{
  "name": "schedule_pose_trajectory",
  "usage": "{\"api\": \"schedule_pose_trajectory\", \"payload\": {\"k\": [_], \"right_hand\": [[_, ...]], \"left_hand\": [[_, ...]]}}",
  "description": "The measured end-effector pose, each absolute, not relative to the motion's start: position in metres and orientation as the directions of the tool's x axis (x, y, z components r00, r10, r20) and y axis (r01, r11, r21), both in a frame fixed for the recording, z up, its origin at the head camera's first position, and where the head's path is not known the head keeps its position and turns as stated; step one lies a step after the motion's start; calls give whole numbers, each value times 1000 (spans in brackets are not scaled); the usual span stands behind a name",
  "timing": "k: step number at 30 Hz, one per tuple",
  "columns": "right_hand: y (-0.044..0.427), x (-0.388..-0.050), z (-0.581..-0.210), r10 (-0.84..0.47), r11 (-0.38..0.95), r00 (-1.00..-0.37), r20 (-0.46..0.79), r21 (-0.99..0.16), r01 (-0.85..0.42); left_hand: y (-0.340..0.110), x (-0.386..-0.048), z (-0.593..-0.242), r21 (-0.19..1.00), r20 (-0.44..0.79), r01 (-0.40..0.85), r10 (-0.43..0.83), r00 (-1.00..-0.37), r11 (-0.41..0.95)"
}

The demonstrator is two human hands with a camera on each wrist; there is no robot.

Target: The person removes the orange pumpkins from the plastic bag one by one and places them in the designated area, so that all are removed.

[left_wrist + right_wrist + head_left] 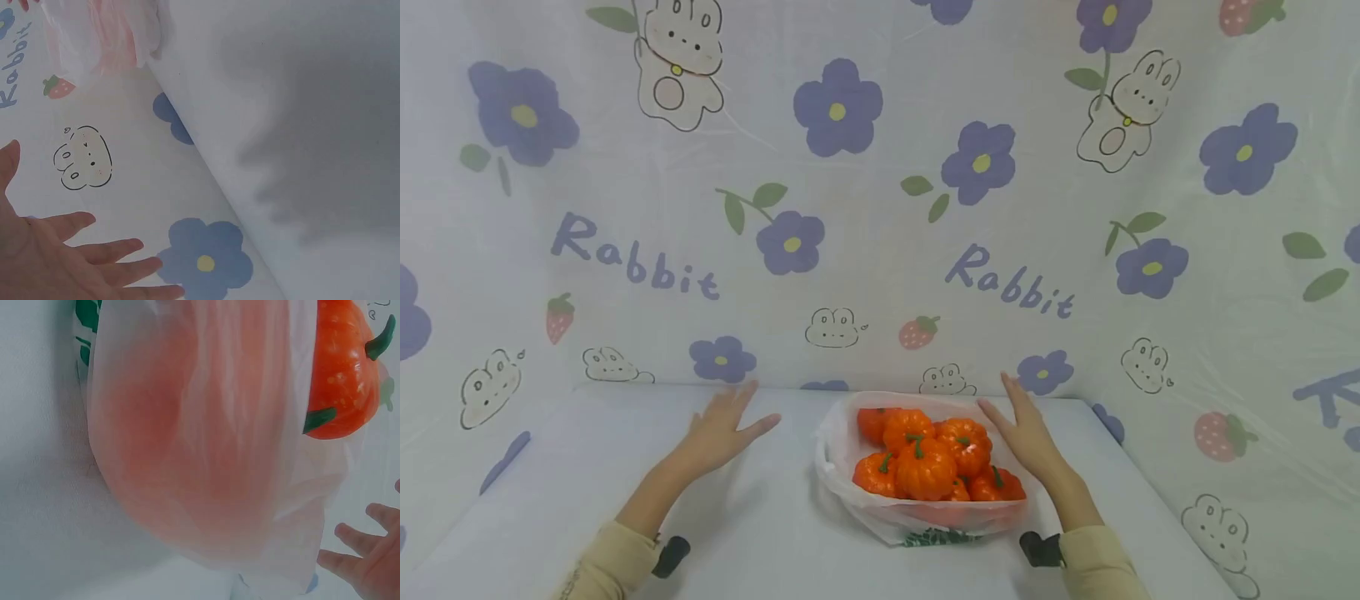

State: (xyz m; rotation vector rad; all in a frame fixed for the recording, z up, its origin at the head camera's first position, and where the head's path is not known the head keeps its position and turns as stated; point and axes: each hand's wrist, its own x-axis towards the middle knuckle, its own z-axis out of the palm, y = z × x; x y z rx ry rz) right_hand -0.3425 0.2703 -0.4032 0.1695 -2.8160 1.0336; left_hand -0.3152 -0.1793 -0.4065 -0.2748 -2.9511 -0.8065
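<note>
Head view: white plastic bag (833, 467) on pale worktop (752, 533), lower part of frame, slightly right of centre, mouth open and rim slack. Inside, a heap of glossy orange mini pumpkins (927, 471) with green stems, the uppermost in full view above the low front edge. Green print (940, 538) on bag front; wording not readable.

Left hand (718, 433) in lower left half of frame, well apart from bag, apparently raised above worktop. Fingers spread wide, nothing held; same reading in left wrist view, lower left. Right hand (1028, 429) just beside bag's right side. Fingers extended and splayed, no grip on anything; contact with film: cannot tell.

Risks, as judged from here:
- Spilling of upper pumpkins over low front rim, from a bump or one-sided tug on bag.
- Tearing of thin film, from a stem poking through or from full load on a single pinch point.
- Tipping during any lift with right hand alone, given left hand's distance from bag.
- Snagging of loose film on black wrist mount (1041, 550), close by bag's lower right corner.
</note>
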Motion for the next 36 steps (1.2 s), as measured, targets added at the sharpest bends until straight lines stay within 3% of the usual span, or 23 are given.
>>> {"api": "schedule_pose_trajectory", "payload": {"k": [6,13,23,36], "right_hand": [[275,-342,-407,-55,692,-986,154,-707,-149],[278,-339,-410,-12,657,-996,86,-750,-73],[287,-333,-414,16,568,-995,102,-820,-74],[297,-322,-423,134,467,-990,52,-884,17]], "left_hand": [[-180,-318,-411,601,124,244,213,-969,761],[-178,-319,-416,701,76,218,234,-969,679],[-174,-318,-419,746,54,182,215,-975,640],[-166,-316,-420,777,67,181,206,-976,602]]}}
